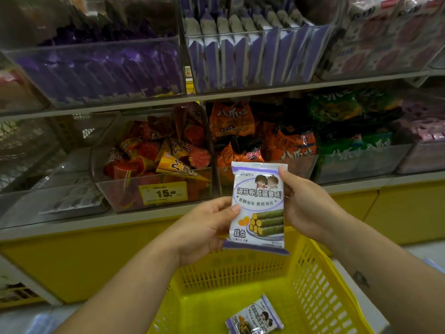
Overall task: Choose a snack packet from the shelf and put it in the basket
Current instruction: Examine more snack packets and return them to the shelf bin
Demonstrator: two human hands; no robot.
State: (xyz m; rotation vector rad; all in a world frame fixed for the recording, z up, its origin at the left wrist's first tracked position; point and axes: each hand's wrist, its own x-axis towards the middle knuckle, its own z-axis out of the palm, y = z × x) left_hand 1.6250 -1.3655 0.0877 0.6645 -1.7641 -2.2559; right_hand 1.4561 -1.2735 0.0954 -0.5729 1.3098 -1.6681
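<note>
A white and purple snack packet (258,206) printed with seaweed rolls is held upright in front of the shelf, above the yellow basket (310,280). My left hand (204,227) pinches its left edge with thumb on the front. My right hand (305,203) grips its right edge near the top. A second packet of the same kind (255,319) lies flat on the basket's floor.
Clear bins on the shelf (265,89) hold purple packets above, and cone snacks (168,153), orange bags (277,138) and green bags (349,116) below. A yellow price tag (163,194) reads 15. The yellow shelf base (84,261) stands behind the basket.
</note>
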